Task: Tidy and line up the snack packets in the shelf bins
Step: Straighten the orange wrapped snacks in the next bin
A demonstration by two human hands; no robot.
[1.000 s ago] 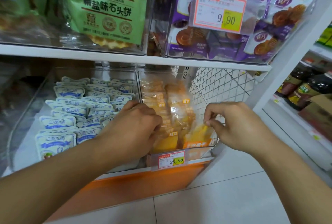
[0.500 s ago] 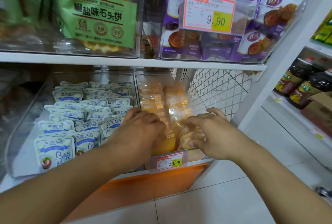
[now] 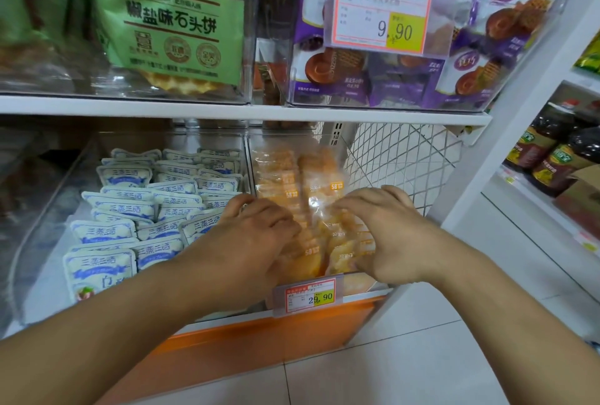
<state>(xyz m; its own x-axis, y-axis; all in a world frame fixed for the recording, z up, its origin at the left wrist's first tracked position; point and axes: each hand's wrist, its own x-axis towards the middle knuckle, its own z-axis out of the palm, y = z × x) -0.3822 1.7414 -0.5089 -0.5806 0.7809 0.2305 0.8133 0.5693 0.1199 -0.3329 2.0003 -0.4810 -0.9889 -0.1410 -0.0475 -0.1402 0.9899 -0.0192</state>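
Between both curled hands [image 3: 328, 235], orange packets [image 3: 319, 209] run front-to-back, gripped from either side.

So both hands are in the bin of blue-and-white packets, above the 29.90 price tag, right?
Not quite. The head view shows the left hand and right hand in the bin of orange packets, above the 29.90 price tag. The blue-and-white packets lie in the neighbouring bin to the left.
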